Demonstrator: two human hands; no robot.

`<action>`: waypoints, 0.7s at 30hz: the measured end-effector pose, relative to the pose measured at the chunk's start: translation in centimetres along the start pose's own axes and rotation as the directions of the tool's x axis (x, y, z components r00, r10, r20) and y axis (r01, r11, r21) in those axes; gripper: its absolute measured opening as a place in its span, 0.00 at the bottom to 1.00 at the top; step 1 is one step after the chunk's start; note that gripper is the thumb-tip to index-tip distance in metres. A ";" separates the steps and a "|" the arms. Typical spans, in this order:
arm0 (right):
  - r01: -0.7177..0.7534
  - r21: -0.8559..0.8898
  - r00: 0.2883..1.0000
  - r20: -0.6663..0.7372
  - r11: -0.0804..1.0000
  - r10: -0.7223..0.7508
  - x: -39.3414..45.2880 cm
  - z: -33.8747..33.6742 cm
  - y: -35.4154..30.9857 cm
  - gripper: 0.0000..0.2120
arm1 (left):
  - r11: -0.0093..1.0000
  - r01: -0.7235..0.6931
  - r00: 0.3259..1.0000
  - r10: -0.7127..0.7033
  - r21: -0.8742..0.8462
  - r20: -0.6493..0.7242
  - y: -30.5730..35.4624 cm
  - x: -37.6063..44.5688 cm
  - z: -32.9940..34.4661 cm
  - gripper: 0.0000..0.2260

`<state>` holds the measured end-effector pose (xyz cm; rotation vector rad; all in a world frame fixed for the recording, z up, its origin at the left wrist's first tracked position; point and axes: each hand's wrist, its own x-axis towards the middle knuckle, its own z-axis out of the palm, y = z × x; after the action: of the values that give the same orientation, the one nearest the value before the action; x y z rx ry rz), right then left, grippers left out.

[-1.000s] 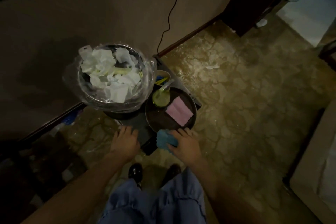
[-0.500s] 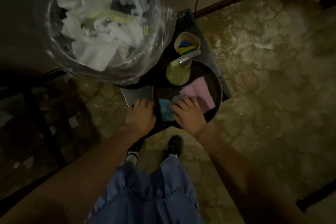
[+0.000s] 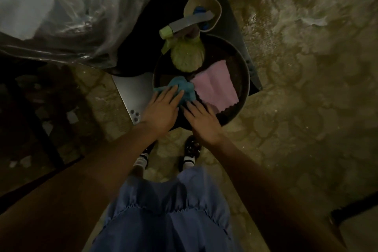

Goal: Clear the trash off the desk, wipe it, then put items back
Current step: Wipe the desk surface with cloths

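Seen from above, in dim light: a round dark tray (image 3: 243,80) sitting on a small dark stand (image 3: 231,6), taken here as the landmark.

Inside the tray, at its near-left part: a crumpled blue cloth (image 3: 184,87). Just right of it, touching it: a flat pink cloth (image 3: 214,86) with a zigzag edge. At the far side of the tray: a green spray bottle (image 3: 187,54), upright, with grey head pointing right over a beige cup (image 3: 216,9). Beyond the tray, on the stand: that cup, with something blue inside, too small to name.

Left hand (image 3: 161,111) over the near-left rim of the tray, fingers straight and spread, fingertips lying on the blue cloth, gripping nothing. Right hand (image 3: 202,122) over the near rim, just beside the left hand, fingers stretched out and slightly bent, tips close to the blue cloth and the near edge of the pink one; contact not clear in the dark.

Left of the tray and partly under it: a flat silver panel (image 3: 133,94) with small dark dots near its corner. Far left of the tray: a bin lined with a clear plastic bag (image 3: 86,26), white paper trash (image 3: 22,10) inside, covering much of the stand.

Below the tray: mottled floor (image 3: 306,88), two dark shoes (image 3: 191,146) with white socks, blue trousers (image 3: 167,210).
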<state>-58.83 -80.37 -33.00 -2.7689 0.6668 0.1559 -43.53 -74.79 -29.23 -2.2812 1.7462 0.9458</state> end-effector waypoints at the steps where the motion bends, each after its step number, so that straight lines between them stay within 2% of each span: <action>1: 0.007 0.005 1.000 -0.017 1.000 -0.007 0.5 0.1 0.0 0.32 | 1.000 -0.007 1.000 0.007 -0.003 -0.002 -0.2 0.2 0.1 0.24; 5: 0.049 -0.025 0.992 -0.117 0.998 -0.052 1.7 0.3 0.2 0.21 | 0.999 -0.031 0.999 0.032 -0.024 0.006 -0.8 0.4 0.2 0.25; 9: 0.056 0.042 0.981 -0.191 0.998 -0.047 2.1 0.1 0.6 0.15 | 0.998 -0.042 0.999 0.041 -0.052 -0.019 -0.7 0.3 0.5 0.25; 12: 0.080 0.079 0.978 -0.198 0.994 -0.063 3.0 -0.2 0.5 0.16 | 0.992 -0.039 0.998 0.033 -0.123 -0.049 -0.8 0.5 0.5 0.25; 15: 0.111 0.100 0.981 -0.171 0.989 -0.093 3.3 -0.1 0.6 0.18 | 0.981 0.015 1.000 -0.019 -0.195 -0.015 -0.9 0.8 0.3 0.29; 21: 0.042 0.109 0.982 -0.186 0.993 -0.021 3.6 0.8 0.2 0.18 | 0.990 -0.029 1.000 0.030 -0.137 0.005 -1.7 0.6 0.4 0.29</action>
<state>-55.76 -81.82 -34.47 -2.7049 0.6539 -0.1431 -42.10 -74.60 -30.31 -2.3359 1.7685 1.1111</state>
